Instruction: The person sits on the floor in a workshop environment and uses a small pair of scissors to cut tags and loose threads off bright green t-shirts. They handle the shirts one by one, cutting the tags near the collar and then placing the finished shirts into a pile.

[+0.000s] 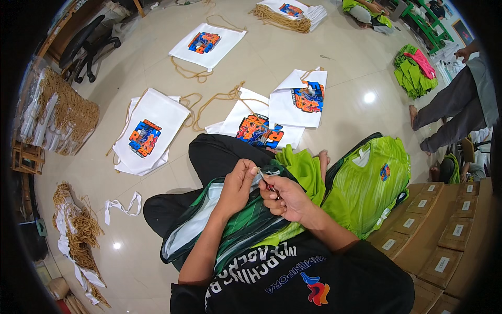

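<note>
My left hand [237,190] pinches a bit of cloth or thread between thumb and fingertips; which one is too small to tell. In my right hand [289,201] is a small pair of thread snips [272,188] with dark red handles, their tips close to the left thumb. A dark green, green and white jersey [243,227] is spread over my crossed legs, under both hands. Lime-green cloth [300,168] bunches just beyond my right hand. To the right lies a stack of lime-green printed T-shirts [355,186], the top one face up.
White printed drawstring bags [151,125] with tan cords lie on the tiled floor [164,78] ahead. Bundled bags [59,114] stand at left, near a wheeled chair [84,47]. Cardboard boxes [415,223] flank my right. One person [455,106] stands at right; another [364,11] sits farther off.
</note>
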`<state>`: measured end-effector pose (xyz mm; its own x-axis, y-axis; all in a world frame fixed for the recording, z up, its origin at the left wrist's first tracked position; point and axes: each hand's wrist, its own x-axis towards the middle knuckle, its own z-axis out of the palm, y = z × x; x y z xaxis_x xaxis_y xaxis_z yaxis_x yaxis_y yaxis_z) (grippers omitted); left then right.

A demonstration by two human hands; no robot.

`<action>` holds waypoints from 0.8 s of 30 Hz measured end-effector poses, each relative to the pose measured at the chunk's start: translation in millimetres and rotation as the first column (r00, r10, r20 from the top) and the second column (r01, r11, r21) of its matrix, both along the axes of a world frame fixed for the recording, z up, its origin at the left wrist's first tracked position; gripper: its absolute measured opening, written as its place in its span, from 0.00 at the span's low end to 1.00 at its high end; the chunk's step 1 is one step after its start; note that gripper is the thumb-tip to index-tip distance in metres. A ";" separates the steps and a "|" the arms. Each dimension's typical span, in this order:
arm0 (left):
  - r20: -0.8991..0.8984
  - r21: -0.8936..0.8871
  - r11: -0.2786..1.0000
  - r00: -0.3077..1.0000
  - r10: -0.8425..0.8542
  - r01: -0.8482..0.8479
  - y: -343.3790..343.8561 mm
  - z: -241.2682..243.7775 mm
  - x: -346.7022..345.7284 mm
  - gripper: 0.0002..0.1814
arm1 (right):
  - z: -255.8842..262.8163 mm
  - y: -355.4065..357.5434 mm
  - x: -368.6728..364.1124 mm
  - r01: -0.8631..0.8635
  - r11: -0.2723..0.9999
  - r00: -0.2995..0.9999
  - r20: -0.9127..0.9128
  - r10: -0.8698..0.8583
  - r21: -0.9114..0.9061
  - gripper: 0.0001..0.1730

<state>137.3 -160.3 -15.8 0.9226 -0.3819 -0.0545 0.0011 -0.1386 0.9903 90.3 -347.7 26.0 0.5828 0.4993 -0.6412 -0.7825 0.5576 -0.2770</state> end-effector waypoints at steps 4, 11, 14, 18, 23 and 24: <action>0.017 -0.034 0.998 0.999 0.046 -0.045 -0.1 1.2 1.8 0.14 | 1.8 -0.2 0.1 0.000 1.000 1.000 0.015 0.000 0.012 0.19; 0.185 0.057 0.951 0.939 0.289 -0.304 65.3 31.1 -9.9 0.20 | 24.8 -40.5 3.8 0.211 0.963 0.950 0.268 -0.161 -0.169 0.24; 0.151 0.323 0.874 0.931 0.332 -0.364 142.5 50.9 -44.8 0.21 | 22.6 -57.0 17.3 0.411 0.717 0.854 0.513 -0.086 -0.564 0.26; 0.052 0.792 0.543 0.917 0.395 -0.278 237.4 55.4 -103.7 0.18 | -18.2 -63.2 30.8 0.462 0.179 0.810 0.495 0.315 -0.869 0.28; -0.171 0.984 0.122 0.889 0.425 0.130 337.8 37.2 -183.8 0.17 | -15.1 -23.9 39.7 0.386 0.318 0.763 0.493 0.418 -0.866 0.28; -0.200 0.978 0.144 0.849 0.489 0.148 338.9 42.7 -185.9 0.17 | -22.9 -19.0 40.5 0.371 0.326 0.765 0.486 0.423 -0.869 0.24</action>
